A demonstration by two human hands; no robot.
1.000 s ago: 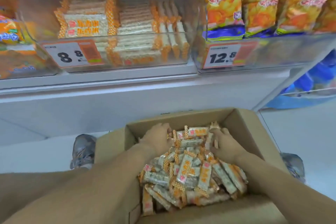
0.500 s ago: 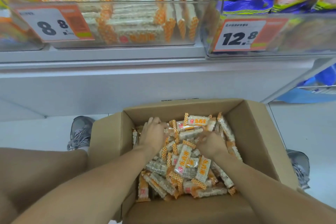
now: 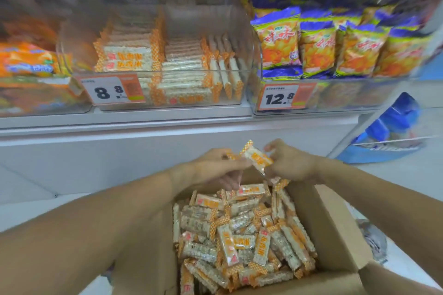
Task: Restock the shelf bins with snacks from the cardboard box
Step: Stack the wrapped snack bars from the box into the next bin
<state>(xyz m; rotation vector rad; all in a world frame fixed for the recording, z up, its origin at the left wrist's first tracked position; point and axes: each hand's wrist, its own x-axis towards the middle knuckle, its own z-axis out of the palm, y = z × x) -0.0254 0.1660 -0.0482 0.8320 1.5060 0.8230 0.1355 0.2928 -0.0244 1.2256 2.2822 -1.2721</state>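
An open cardboard box [image 3: 333, 230] on the floor holds several white-and-orange snack bars [image 3: 242, 235]. Both hands are raised above the box's far edge. My left hand [image 3: 215, 167] and my right hand [image 3: 291, 163] together grip a small bunch of snack bars [image 3: 257, 157] between them, one bar sticking up at an angle. On the shelf above, a clear bin [image 3: 189, 103] with an 8.8 price tag [image 3: 112, 90] is partly filled with the same bars, stacked in rows.
To the right, a clear bin [image 3: 335, 100] tagged 12.8 holds yellow-and-blue snack bags [image 3: 318, 45]. A bin of orange packs [image 3: 26, 62] sits at the left. Blue packages [image 3: 393, 122] lie on a lower rack at the right. White floor surrounds the box.
Both hands have come up out of the pile in the box, lifting a few snack bars above its far edge. The view has tilted up toward the shelf.
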